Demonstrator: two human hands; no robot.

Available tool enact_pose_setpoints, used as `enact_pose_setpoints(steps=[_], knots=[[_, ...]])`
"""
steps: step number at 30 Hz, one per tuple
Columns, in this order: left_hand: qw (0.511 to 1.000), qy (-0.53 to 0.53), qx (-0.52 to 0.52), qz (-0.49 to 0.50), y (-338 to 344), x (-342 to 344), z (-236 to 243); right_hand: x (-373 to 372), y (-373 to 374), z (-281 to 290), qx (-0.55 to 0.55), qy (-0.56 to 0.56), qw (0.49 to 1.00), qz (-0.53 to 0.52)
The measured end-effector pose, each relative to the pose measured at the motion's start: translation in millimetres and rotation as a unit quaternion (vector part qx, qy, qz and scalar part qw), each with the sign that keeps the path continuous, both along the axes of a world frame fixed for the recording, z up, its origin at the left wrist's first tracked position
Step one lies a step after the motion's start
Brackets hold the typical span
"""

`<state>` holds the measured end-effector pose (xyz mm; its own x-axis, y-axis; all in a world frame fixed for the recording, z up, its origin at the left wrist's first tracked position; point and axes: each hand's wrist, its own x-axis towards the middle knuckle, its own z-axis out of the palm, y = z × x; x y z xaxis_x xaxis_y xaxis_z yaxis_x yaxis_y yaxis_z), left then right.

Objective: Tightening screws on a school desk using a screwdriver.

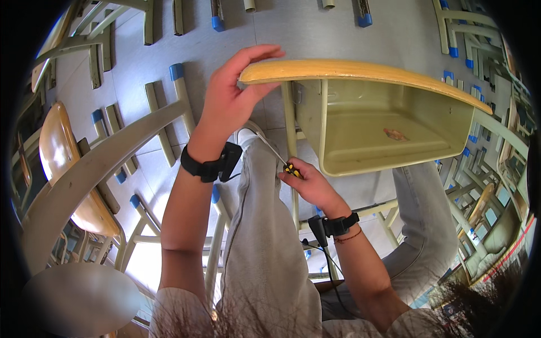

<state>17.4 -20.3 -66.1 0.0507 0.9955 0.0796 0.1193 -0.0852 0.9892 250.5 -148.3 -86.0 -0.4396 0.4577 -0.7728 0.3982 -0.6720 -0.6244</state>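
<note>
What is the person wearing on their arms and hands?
Both forearms are bare, with no gloves on the left hand or the right hand. Each wrist carries a black strap with a small black box: the left wrist band and the right wrist band. A thin black cable hangs from the right one, beside a thin red string bracelet. Pale sleeves begin near the elbows.

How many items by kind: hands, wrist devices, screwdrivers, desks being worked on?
Hands: 2, left hand and right hand
Black wrist devices: 2, left and right
Screwdriver: 1
Desk: 1
Total: 6
</note>
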Motion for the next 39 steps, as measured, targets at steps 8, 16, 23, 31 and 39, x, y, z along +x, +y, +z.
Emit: enact_pose_setpoints(steps=[8, 16, 23, 31, 39], knots=[[0.999, 0.004, -0.009, 0.051, 2, 13, 6, 0, 7, 8, -0.025, -0.011, 1.0, -0.009], [0.997, 0.05, -0.014, 0.051, 2, 11, 6, -2, 16, 22, 0.007, -0.041, 0.999, 0.015], [0.999, 0.023, -0.006, 0.047, 2, 15, 11, 19, 35, 68, 0.157, -0.191, 0.956, 0.158], [0.997, 0.058, -0.038, 0.038, -1, 9, 5, 94, 75, 184, 0.201, -0.312, 0.907, 0.196], [0.982, 0.162, -0.091, -0.018, 14, 7, 35, 152, 87, 235, 0.237, -0.296, 0.925, 0.019]])
